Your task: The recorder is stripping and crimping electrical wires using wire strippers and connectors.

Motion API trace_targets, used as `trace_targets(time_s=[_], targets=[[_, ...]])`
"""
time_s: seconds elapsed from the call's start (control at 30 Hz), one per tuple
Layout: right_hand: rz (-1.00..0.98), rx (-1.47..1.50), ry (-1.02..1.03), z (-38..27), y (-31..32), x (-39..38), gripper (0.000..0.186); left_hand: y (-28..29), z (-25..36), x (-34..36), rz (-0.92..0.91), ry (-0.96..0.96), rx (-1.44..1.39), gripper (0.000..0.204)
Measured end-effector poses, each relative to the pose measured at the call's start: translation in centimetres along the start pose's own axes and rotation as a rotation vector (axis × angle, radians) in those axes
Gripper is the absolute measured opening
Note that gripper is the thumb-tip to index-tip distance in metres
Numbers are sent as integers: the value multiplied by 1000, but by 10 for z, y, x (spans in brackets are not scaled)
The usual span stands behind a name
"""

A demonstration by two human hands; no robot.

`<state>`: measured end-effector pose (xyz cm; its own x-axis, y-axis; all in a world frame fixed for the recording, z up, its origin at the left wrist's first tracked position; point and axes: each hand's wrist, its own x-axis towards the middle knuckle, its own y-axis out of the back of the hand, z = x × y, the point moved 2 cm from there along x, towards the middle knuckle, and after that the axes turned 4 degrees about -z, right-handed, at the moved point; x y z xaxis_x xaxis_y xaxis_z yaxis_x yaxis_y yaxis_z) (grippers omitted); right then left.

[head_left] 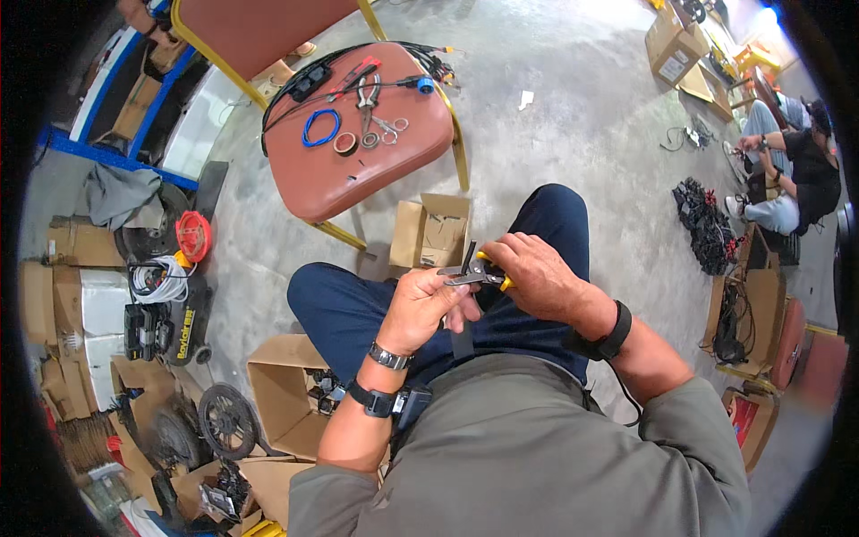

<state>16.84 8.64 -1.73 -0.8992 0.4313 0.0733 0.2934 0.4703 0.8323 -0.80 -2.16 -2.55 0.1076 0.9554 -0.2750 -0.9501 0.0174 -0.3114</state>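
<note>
Above my lap, my right hand [539,276] is wrapped round a pair of yellow-handled cutters [483,276]. Their metal jaws point left and stand apart. A thin black piece, like cable or tubing [468,256], rises upright by the jaws; I cannot tell whether the blades touch it. My left hand [424,306] pinches close to the jaws, its fingers on the lower end of that black piece, which they partly hide. Just beyond my hands, a small open cardboard box [408,234] on the floor holds several short dark pieces.
A brown padded chair [394,170] ahead carries pliers [367,103], scissors [390,128], blue wire [309,125], a tape roll [345,143] and black cables. An open carton [277,394] and wheels [228,421] lie at left. Another person [787,174] sits at far right near black cable bundles [707,224].
</note>
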Motion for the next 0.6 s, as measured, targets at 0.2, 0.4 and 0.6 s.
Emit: trace_targets(time_s=[0.2,0.4,0.6], targets=[[33,21,-25,-7,-1,-3,39,-5,2,-5,92,-112,159,19],[-7,-16,-152,-21,8,-6,24,-8,13,-4,320,-268,590,14],[-130,52,-252,-19,-19,-4,24,-6,7,3,355,-430,1079,9]])
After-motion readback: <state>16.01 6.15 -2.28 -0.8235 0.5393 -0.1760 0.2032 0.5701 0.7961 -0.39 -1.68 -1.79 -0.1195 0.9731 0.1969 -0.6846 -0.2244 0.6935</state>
